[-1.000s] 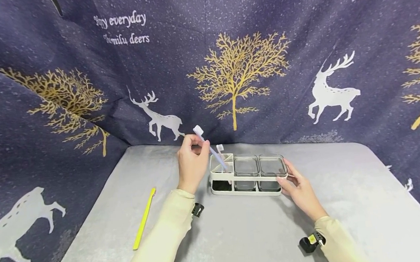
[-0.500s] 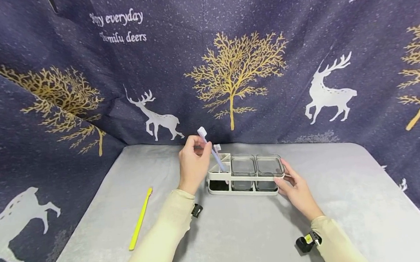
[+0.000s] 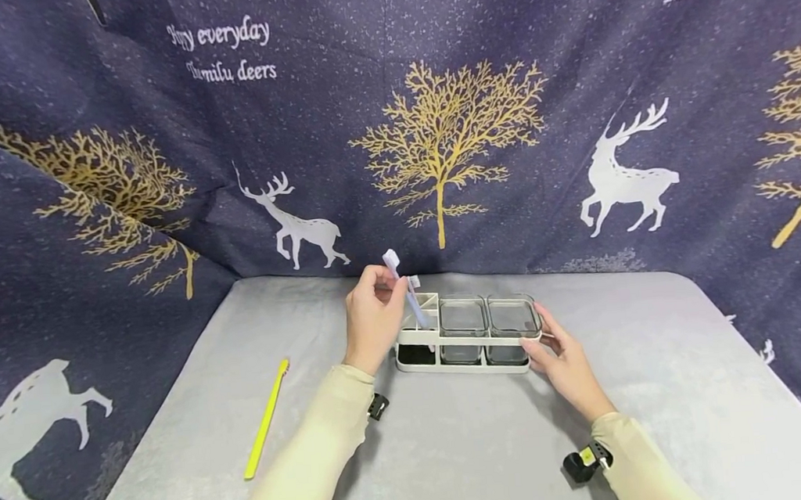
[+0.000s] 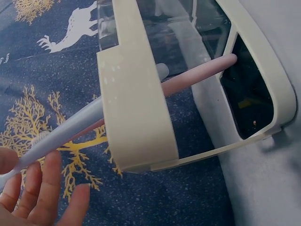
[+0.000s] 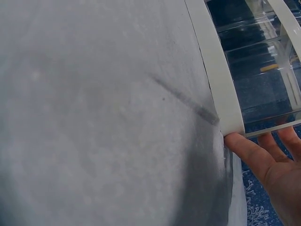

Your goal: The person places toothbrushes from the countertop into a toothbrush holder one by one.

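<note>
My left hand (image 3: 375, 315) pinches a lavender toothbrush (image 4: 70, 125) near its white-bristled head. The brush leans, its handle running into the divided left section of a cream toothbrush holder (image 3: 478, 340). In the left wrist view the handle passes behind the holder's upper band, and its rounded tip (image 4: 162, 71) shows just past it. A pink toothbrush (image 4: 197, 75) stands in the same section, its handle end down at the black base pad. At the holder's other end, my right hand (image 3: 568, 362) grips the corner, thumb at the front and fingers behind.
Two clear grey cups (image 3: 464, 317) sit side by side in the holder's frame. A yellow toothbrush (image 3: 267, 419) lies on the grey table (image 3: 458, 449) to the left of my left arm. Behind the table hangs a dark blue cloth (image 3: 333, 114) with deer and trees.
My left hand has shifted slightly right and down relative to the holder, bringing the lavender toothbrush lower and more upright. My right hand keeps its grip on the holder.
</note>
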{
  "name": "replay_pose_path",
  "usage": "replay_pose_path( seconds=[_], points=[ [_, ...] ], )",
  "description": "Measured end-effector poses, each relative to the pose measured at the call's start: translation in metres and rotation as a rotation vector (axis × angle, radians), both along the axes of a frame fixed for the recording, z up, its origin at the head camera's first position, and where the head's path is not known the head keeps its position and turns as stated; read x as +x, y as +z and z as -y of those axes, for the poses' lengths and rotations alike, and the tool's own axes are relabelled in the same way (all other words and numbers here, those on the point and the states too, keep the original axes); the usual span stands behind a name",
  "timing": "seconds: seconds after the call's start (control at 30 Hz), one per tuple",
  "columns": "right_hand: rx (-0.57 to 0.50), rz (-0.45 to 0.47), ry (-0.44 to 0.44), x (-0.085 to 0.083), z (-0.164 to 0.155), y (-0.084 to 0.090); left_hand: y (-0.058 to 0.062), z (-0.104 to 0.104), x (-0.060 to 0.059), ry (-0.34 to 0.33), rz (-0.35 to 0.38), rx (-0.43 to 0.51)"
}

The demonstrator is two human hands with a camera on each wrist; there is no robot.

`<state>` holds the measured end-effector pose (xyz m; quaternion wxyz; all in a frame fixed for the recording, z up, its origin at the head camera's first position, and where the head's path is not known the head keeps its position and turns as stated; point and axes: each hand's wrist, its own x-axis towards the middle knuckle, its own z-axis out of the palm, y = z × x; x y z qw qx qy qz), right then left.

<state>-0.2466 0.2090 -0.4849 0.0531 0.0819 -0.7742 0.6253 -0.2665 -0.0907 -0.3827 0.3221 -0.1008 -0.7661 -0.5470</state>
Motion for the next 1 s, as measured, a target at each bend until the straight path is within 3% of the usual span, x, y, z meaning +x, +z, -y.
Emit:
replay_pose_path(
  seconds=[1.0],
  points=[
    [0.013, -0.002, 0.000, 0.000, -0.001, -0.001, -0.021, -0.007, 0.000, 0.022, 0.001, -0.073]
  ],
)
